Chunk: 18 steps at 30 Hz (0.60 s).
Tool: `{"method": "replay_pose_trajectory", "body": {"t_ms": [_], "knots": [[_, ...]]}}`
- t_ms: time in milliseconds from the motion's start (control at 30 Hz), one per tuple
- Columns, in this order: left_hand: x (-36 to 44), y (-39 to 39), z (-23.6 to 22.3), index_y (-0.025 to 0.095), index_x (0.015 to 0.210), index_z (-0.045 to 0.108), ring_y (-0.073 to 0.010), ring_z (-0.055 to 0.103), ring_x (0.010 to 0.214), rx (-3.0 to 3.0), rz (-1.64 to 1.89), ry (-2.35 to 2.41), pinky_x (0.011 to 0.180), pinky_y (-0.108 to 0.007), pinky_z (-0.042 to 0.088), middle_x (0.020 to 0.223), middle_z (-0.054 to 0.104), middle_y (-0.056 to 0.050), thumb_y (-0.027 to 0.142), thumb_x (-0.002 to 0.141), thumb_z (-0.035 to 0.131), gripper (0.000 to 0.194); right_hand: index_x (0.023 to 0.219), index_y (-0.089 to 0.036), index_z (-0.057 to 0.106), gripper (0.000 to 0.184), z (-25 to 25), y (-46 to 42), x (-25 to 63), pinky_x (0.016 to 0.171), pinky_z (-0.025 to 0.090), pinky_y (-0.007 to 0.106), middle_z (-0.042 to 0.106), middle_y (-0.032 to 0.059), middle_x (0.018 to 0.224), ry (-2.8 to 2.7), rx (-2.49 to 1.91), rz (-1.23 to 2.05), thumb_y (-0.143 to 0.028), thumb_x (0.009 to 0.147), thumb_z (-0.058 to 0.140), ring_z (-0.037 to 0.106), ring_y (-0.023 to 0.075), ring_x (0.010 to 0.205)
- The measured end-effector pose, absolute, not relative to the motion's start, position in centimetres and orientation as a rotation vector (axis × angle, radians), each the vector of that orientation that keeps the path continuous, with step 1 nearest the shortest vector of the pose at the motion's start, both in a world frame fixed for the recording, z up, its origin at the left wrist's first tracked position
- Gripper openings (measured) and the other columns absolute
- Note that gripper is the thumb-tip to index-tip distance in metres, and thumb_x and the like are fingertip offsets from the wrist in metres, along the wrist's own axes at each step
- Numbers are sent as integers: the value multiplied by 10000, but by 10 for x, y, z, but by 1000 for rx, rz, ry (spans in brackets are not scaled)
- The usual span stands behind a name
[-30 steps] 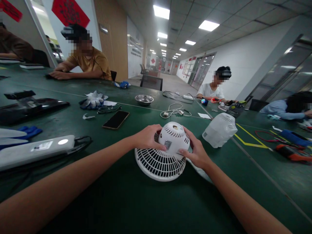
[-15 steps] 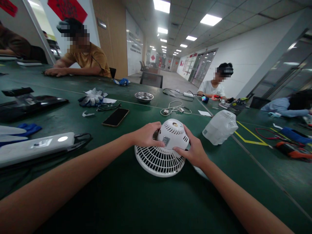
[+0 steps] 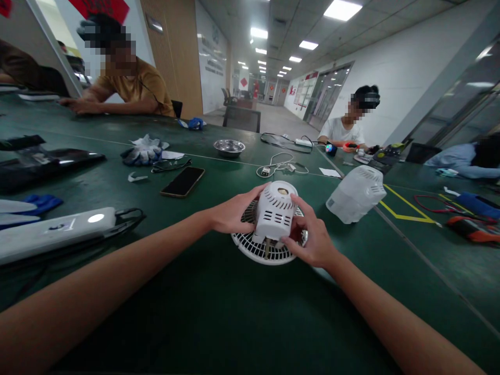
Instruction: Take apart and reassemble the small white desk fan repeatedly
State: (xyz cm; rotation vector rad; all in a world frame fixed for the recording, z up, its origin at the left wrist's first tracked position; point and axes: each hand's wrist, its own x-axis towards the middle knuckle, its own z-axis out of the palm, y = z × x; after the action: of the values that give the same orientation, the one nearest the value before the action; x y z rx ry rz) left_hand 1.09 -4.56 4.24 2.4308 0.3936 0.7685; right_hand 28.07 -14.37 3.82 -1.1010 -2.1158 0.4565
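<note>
The left hand [image 3: 238, 211] is clamped on the near-left side of a white vented housing [image 3: 275, 213], and the right hand [image 3: 312, 237] grips its right side, thumb low and index finger up by the round opening on top. The housing sits between the two hands, over a round white grille [image 3: 258, 253] that lies on the green table [image 3: 234, 312] and shows below and beside them. Beyond the left hand is a metal bowl [image 3: 229, 148]; its inside looks shiny, and I cannot make out any contents. To the right of the right hand stands a translucent plastic shell [image 3: 355, 195], tilted, with slots at its top and a small grey label too blurred to read; whether it holds anything is unclear. Left of the left hand lie a phone [image 3: 182, 182], a pair of gloves [image 3: 144, 151] and a long white device [image 3: 58, 232], whose pale label is also unreadable. A white cable [image 3: 277, 166] lies looped beyond both hands. Far off to the right of the right hand is an orange-and-black tool [image 3: 472, 229]. Characters on the red wall sign [image 3: 105, 8], beyond the left hand, are cut off and illegible.
</note>
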Motion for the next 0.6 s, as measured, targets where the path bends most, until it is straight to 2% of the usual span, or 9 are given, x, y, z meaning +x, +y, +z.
{"method": "replay_pose_trajectory", "body": {"t_ms": [67,167,300,433,600], "knots": [[13,-48,41,256,1680,35,-454,432,1477,2439,766,381,1179,-648,380,1681,329,-214,479,747,844,1255,1638,-281,158,987,39,-143,281,558,589,390,713,-16,783,-2101,-1113,501,-373,840,730,672,208,571],[18,-51,39,292,1673,-44,-478,453,1452,2476,796,416,1164,-659,394,1689,301,-212,516,701,870,1353,1649,-267,85,1077,42,-141,282,534,590,396,713,-6,784,-2079,-1133,578,-376,815,758,671,219,573],[23,-53,38,300,1660,29,-470,553,1351,2530,875,436,1089,-613,480,1644,367,-210,494,690,866,1296,1629,-291,137,1064,45,-140,283,516,581,365,694,-26,761,-2088,-1134,631,-329,783,781,663,208,570],[25,-55,37,296,1609,149,-409,649,1207,2579,951,437,1003,-552,537,1538,487,-184,488,698,845,1162,1586,-304,202,1010,46,-138,284,524,583,342,692,-38,778,-2079,-1126,677,-311,768,793,669,196,589],[25,-56,36,291,1555,186,-356,678,1112,2590,968,446,939,-497,554,1450,551,-164,491,717,822,1070,1561,-295,245,980,53,-138,283,543,586,331,682,-54,759,-2097,-1143,669,-268,748,791,670,182,581]]}}
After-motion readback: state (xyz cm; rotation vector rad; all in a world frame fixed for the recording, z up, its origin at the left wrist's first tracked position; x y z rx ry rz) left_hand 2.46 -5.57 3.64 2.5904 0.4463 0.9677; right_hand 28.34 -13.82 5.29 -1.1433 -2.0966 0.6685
